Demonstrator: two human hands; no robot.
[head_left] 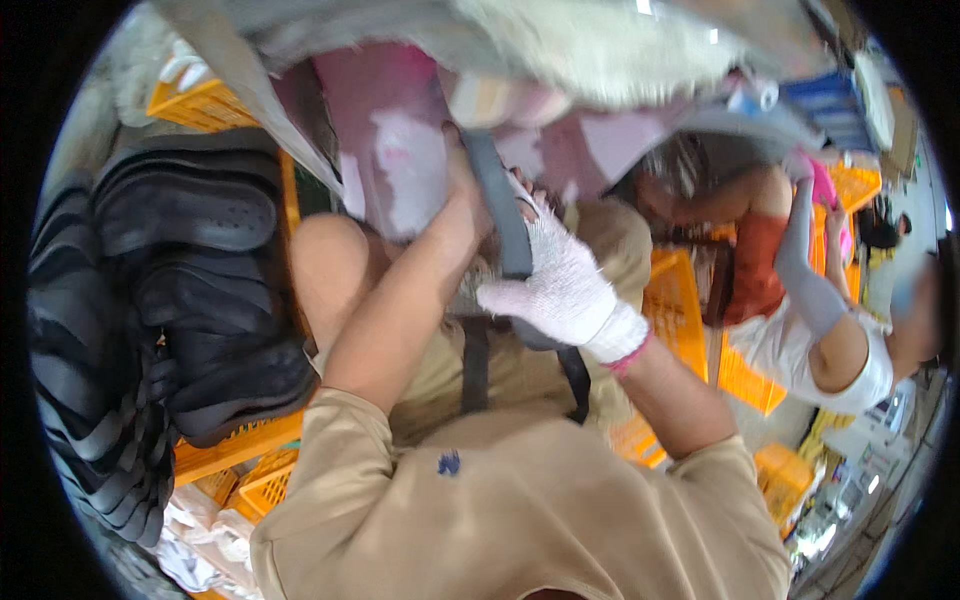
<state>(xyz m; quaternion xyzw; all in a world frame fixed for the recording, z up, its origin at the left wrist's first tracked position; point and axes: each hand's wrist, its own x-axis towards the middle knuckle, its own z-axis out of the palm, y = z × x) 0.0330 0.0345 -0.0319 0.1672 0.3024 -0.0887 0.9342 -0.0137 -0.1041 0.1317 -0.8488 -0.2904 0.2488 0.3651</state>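
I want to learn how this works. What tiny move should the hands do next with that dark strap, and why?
Probably draw the dark strap a little further through, with the right hand in its white glove. That hand is wrapped round the strap, the bare left hand steadies the piece beside it, and the strap's long ends hang loose below. The work piece itself is too blurred to tell more.

Soft daylight, brightest right of the white glove (563,290); motion blur overall, heavy fisheye bending, black vignette at corners.
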